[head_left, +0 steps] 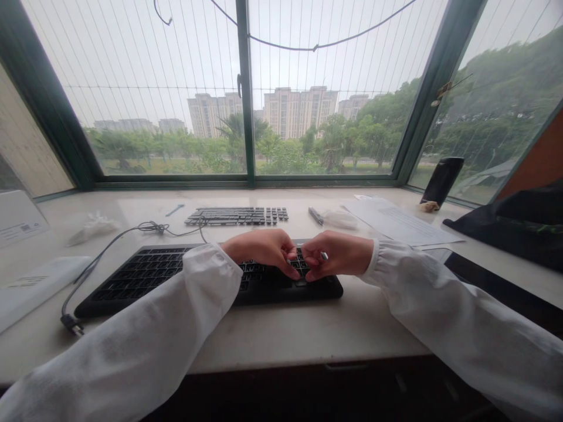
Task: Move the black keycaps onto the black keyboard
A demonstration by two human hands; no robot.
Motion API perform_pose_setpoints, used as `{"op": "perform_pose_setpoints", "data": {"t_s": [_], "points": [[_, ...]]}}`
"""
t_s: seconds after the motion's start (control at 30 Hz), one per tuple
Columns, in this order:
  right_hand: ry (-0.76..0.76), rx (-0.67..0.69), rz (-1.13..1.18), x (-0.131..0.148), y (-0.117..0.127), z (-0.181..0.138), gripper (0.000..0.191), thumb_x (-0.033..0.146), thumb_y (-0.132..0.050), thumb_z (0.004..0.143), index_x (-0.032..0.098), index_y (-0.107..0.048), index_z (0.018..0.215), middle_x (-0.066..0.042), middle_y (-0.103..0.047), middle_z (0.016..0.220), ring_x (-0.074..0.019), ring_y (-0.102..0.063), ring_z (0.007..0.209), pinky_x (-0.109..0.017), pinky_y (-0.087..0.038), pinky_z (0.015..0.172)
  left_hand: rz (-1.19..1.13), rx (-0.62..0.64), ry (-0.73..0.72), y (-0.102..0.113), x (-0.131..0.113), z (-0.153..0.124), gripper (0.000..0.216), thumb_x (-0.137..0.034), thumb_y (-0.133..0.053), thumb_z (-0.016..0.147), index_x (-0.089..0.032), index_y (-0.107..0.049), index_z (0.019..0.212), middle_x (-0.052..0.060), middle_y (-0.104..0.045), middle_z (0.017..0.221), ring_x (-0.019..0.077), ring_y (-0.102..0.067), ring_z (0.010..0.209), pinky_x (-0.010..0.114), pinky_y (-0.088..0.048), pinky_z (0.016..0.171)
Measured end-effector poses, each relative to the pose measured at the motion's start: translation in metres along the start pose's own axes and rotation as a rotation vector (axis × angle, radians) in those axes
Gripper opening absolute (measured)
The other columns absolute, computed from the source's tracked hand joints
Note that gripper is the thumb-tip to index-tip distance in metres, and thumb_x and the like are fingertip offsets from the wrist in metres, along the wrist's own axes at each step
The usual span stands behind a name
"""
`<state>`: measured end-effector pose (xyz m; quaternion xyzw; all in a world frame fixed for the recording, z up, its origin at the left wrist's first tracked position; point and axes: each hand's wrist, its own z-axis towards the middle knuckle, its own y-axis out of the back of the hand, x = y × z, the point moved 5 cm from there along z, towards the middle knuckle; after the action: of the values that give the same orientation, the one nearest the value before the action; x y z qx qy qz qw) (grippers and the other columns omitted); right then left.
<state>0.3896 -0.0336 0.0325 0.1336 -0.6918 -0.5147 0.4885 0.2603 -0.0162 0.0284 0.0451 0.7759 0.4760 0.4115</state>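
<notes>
A black keyboard [149, 272] lies in front of me, its key field showing a grid of sockets with the caps off over much of it. My left hand [264, 247] is over its right part, thumb and fingers pinched together. Facing it almost knuckle to knuckle, my right hand [338, 255] is closed with fingers curled. A small shiny tip pokes out of the right fist; its kind cannot be made out. Whatever sits between the left fingertips is too small to name. Behind the keyboard, loose black keycaps [237, 215] lie in rows.
The cable [112, 246] coils at the left, ending in a USB plug [71, 323]. A pen-like dark tool [315, 215], crumpled plastic [341, 219] and a paper sheet [396, 220] lie behind right. A dark bottle [442, 183] stands by the window; a small blue tool [175, 210] lies back left.
</notes>
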Motion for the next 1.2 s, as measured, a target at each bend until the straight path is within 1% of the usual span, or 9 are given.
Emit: {"op": "perform_pose_setpoints", "data": {"t_s": [0.2,0.47,0.57,0.67,0.7,0.73,0.9,1.03,1.2], "points": [[-0.018,0.005,0.008,-0.003,0.000,0.001,0.037,0.041,-0.069,0.068,0.019,-0.041,0.058,0.007,-0.038,0.055,-0.0075,-0.034,0.056,-0.022,-0.031,0.053,-0.007,0.026,0.000,-0.001,0.003,0.000,0.042,-0.045,-0.075,0.055,-0.019,-0.042,0.058,-0.008,-0.030,0.052,0.0087,-0.024,0.053,0.026,-0.016,0.053],[-0.007,0.001,0.018,-0.009,0.002,0.003,0.038,0.043,-0.069,0.068,0.018,-0.042,0.059,0.007,-0.038,0.055,-0.0075,-0.035,0.056,-0.022,-0.032,0.054,0.045,0.009,0.004,0.001,0.005,0.001,0.044,-0.051,-0.074,0.057,-0.018,-0.044,0.059,-0.007,-0.033,0.051,0.0080,-0.026,0.051,0.026,-0.018,0.051],[0.008,-0.155,0.010,-0.022,0.015,0.004,0.037,0.047,-0.068,0.070,0.018,-0.047,0.064,0.005,-0.048,0.061,-0.0083,-0.041,0.058,-0.023,-0.036,0.058,0.062,-0.146,0.035,0.018,0.017,0.000,0.035,-0.048,-0.071,0.063,-0.018,-0.052,0.061,-0.006,-0.039,0.051,0.0083,-0.031,0.051,0.025,-0.023,0.052],[-0.092,-0.371,-0.099,-0.046,0.031,0.004,0.035,0.048,-0.067,0.070,0.017,-0.052,0.070,0.000,-0.057,0.067,-0.0104,-0.047,0.061,-0.025,-0.040,0.059,0.284,-0.517,0.208,0.047,0.038,-0.008,0.017,-0.033,-0.067,0.067,-0.016,-0.063,0.066,0.001,-0.057,0.061,0.0118,-0.046,0.058,0.025,-0.033,0.058],[-0.134,-0.405,-0.132,-0.054,0.033,0.004,0.033,0.047,-0.067,0.070,0.017,-0.054,0.071,-0.001,-0.059,0.069,-0.0109,-0.049,0.061,-0.026,-0.041,0.059,0.370,-0.625,0.280,0.055,0.045,-0.011,0.012,-0.029,-0.065,0.068,-0.017,-0.066,0.069,0.004,-0.062,0.067,0.0134,-0.050,0.061,0.026,-0.036,0.061],[-0.179,-0.422,-0.162,-0.061,0.035,0.004,0.032,0.047,-0.066,0.070,0.017,-0.055,0.074,-0.002,-0.061,0.071,-0.0112,-0.050,0.060,-0.026,-0.041,0.059,0.428,-0.688,0.332,0.059,0.050,-0.014,0.010,-0.025,-0.063,0.069,-0.017,-0.068,0.073,0.006,-0.065,0.072,0.0150,-0.053,0.065,0.027,-0.039,0.064],[-0.336,-0.458,-0.274,-0.082,0.036,0.004,0.029,0.046,-0.062,0.074,0.018,-0.063,0.085,-0.003,-0.066,0.076,-0.0139,-0.054,0.064,-0.030,-0.044,0.064,0.543,-0.691,0.356,0.057,0.057,-0.012,0.018,-0.016,-0.056,0.072,-0.019,-0.072,0.081,0.010,-0.069,0.083,0.0198,-0.061,0.077,0.030,-0.046,0.072],[-0.362,-0.508,-0.315,-0.090,0.037,0.006,0.035,0.050,-0.056,0.078,0.019,-0.068,0.088,-0.004,-0.067,0.077,-0.0162,-0.058,0.068,-0.031,-0.045,0.067,0.539,-0.686,0.342,0.054,0.052,-0.012,0.018,-0.016,-0.055,0.077,-0.015,-0.071,0.084,0.012,-0.069,0.085,0.0197,-0.063,0.081,0.029,-0.047,0.077],[-0.380,-0.472,-0.357,-0.098,0.042,0.026,0.036,0.050,-0.055,0.079,0.021,-0.072,0.092,-0.004,-0.069,0.079,-0.0176,-0.060,0.071,-0.032,-0.045,0.071,0.553,-0.689,0.335,0.053,0.048,-0.013,0.021,-0.015,-0.053,0.080,-0.013,-0.070,0.091,0.014,-0.068,0.089,0.0213,-0.064,0.087,0.030,-0.048,0.080]]}}
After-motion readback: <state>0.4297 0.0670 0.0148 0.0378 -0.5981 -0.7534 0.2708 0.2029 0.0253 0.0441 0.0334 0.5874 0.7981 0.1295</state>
